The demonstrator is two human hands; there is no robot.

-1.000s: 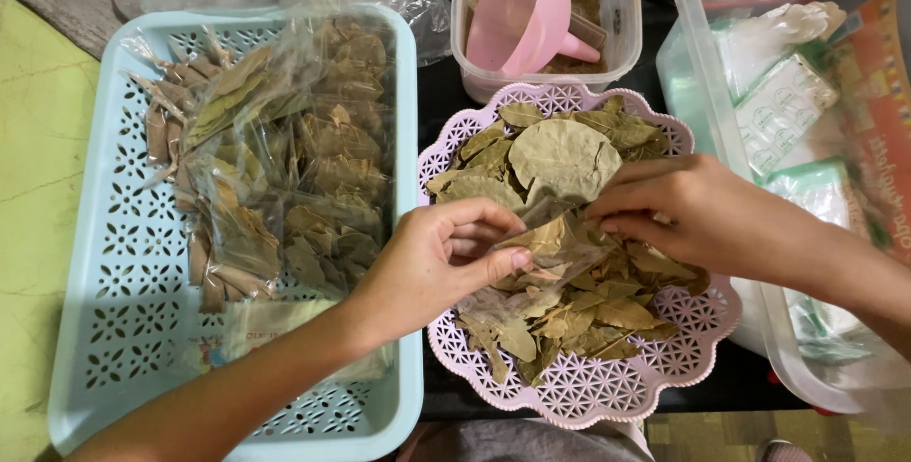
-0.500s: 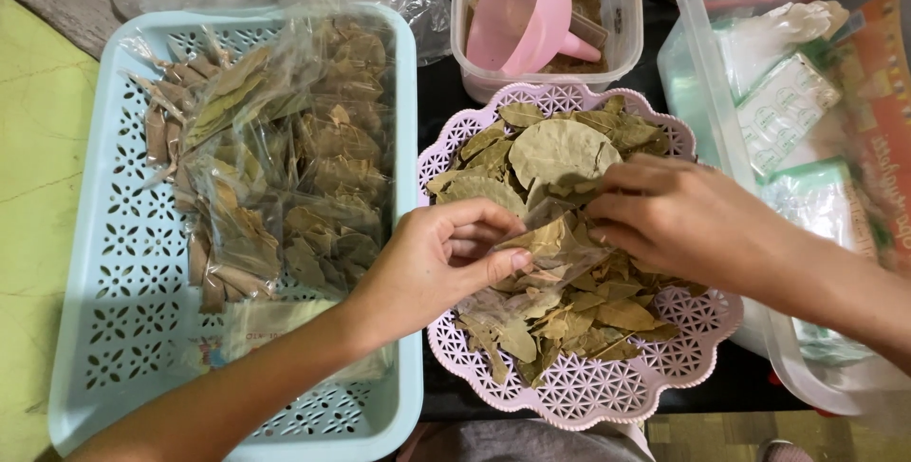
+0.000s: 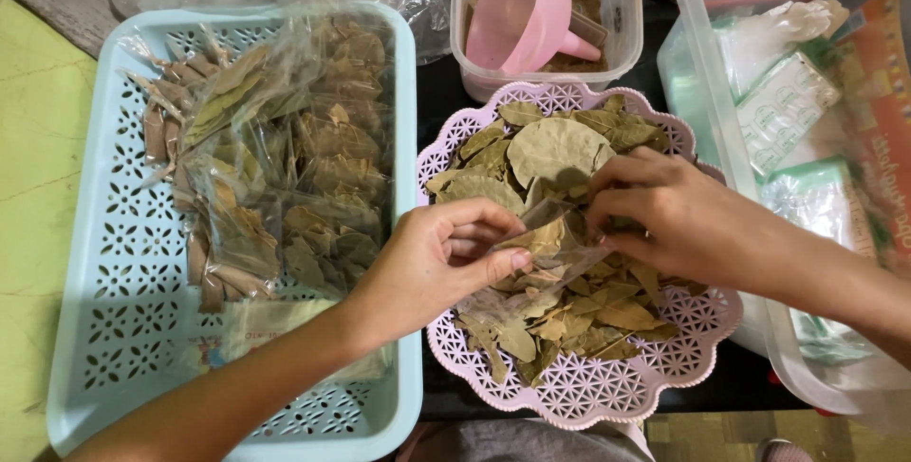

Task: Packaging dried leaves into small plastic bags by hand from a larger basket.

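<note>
Over the pink basket, a small clear bag is pinched open by the left hand while dried leaves are gripped by the right hand; looks like filling, so careful feeding into the bag's mouth is probably needed.

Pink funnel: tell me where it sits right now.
In the head view, the pink funnel rests inside the clear tub at top centre, just behind the pink lattice basket of dried leaves, right of the blue tray.
</note>
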